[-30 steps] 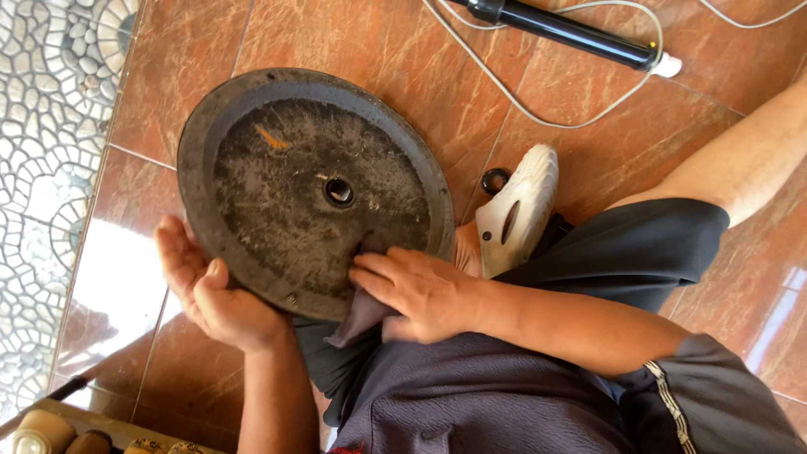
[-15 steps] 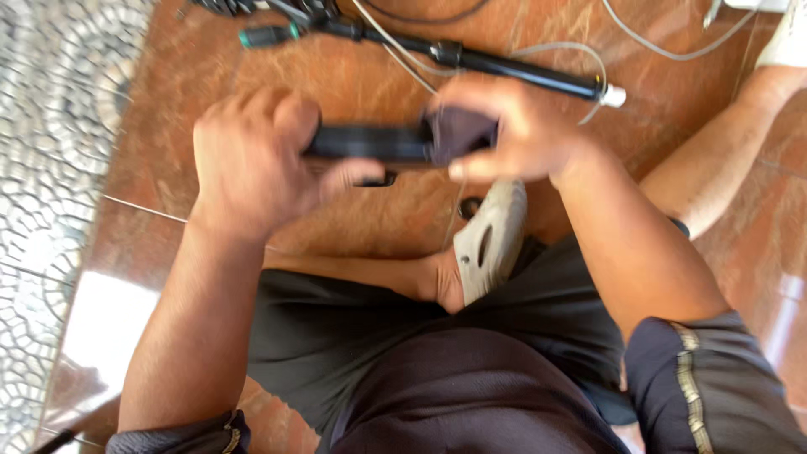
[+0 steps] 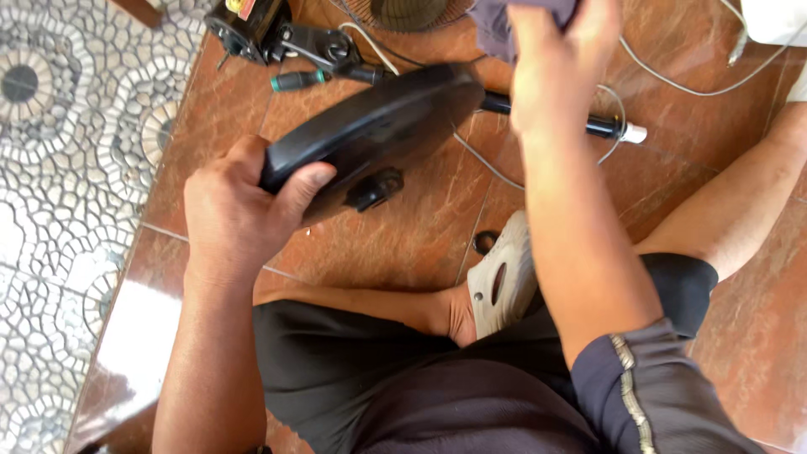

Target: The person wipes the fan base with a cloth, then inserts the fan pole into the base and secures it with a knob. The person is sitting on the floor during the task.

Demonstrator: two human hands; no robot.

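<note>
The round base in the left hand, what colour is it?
Black round base, seen in the head view, gripped by the left hand.

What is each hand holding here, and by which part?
The left hand grips the black round base by its near rim, tilted above the floor. The right hand holds a purple-grey cloth, bunched in its fingers.

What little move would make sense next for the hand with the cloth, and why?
Probably bring the right hand and its grey cloth back down onto the round black base. The left hand grips the base by its rim, tilted above the tiled floor, while the cloth is lifted clear of it.
</note>
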